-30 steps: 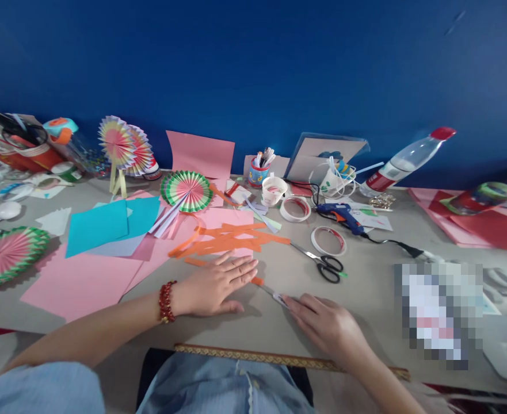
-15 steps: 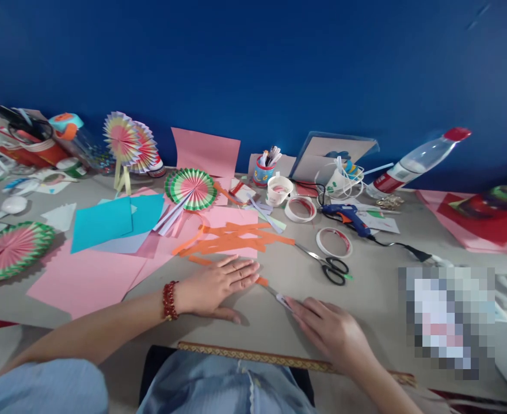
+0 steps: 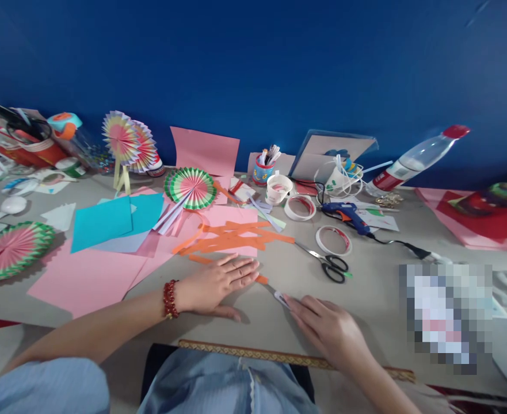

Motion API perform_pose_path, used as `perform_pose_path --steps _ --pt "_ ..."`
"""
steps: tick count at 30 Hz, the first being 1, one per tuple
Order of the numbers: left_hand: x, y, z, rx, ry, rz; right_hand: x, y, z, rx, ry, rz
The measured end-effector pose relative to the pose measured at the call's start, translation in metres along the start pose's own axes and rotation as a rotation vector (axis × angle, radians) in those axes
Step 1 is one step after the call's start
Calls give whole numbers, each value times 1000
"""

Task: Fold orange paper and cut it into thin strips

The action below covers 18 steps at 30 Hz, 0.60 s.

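Note:
My left hand [image 3: 216, 284] lies flat on the grey table [image 3: 365, 287], fingers stretched out, with a red bead bracelet on the wrist. Its fingertips cover one end of a thin orange paper strip [image 3: 262, 280]. My right hand [image 3: 326, 328] rests palm down to the right, fingers extended, its tips touching a small white piece [image 3: 280, 298] at the strip's other end. A heap of orange paper strips [image 3: 231, 237] lies just beyond my left hand on pink paper [image 3: 93, 279].
Black-handled scissors [image 3: 326, 264], two tape rolls [image 3: 333, 240], a blue glue gun [image 3: 346, 214] with cord, a paper cup [image 3: 277, 188], a pen pot [image 3: 263, 167], folded paper fans [image 3: 190, 188], cyan sheets [image 3: 110, 221] and a tipped bottle [image 3: 412, 158] crowd the table.
Both hands stay almost still on the strip; only the view has shifted slightly.

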State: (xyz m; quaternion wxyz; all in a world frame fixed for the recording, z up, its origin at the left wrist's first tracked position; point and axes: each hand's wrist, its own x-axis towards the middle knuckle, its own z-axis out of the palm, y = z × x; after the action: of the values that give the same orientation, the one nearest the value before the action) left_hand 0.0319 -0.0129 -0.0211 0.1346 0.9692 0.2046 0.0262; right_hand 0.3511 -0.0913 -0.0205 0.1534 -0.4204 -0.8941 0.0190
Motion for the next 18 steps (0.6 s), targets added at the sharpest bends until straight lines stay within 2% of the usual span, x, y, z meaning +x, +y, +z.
perform_pose_path --steps 8,18 --pt "-1 0 1 14 47 12 -1 -3 4 27 -3 14" --pt "0 0 0 23 3 5 -3 -7 4 34 13 24"
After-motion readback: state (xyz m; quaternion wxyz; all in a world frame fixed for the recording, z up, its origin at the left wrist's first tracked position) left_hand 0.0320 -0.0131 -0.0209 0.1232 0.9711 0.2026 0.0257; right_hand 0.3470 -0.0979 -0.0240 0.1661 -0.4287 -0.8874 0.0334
